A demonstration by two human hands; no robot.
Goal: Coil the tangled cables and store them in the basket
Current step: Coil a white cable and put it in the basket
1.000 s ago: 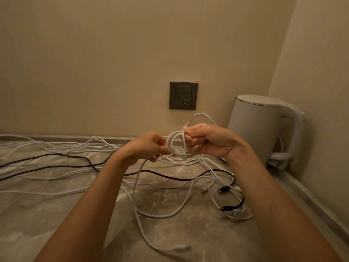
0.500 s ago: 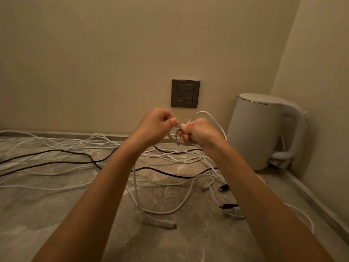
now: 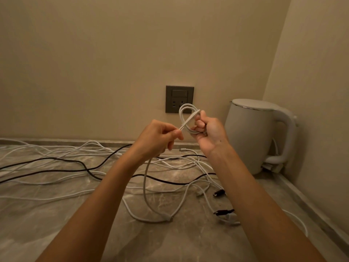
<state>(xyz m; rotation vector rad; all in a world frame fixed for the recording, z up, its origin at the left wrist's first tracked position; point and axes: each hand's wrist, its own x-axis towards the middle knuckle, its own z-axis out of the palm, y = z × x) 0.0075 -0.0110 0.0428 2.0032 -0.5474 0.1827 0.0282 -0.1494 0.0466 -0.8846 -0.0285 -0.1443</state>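
Observation:
My right hand (image 3: pixel 208 132) grips a small coil of white cable (image 3: pixel 186 115), held up in front of the wall socket. My left hand (image 3: pixel 157 138) pinches the same cable's free length just left of the coil. From the left hand that strand hangs down to the marble counter (image 3: pixel 56 224), where its plug end (image 3: pixel 169 218) lies. A tangle of white cables (image 3: pixel 188 163) and black cables (image 3: pixel 83 165) spreads over the counter behind and under my arms. No basket is in view.
A white electric kettle (image 3: pixel 253 137) stands in the right corner against the wall. A grey wall socket (image 3: pixel 179 99) sits behind the coil. Black and white plug ends (image 3: pixel 224 213) lie near my right forearm. Walls close the back and right sides.
Both hands have risen higher in front of the socket. The coil now stands above my right fist, and my left hand has pulled slightly left along the strand. The plug end slid nearer.

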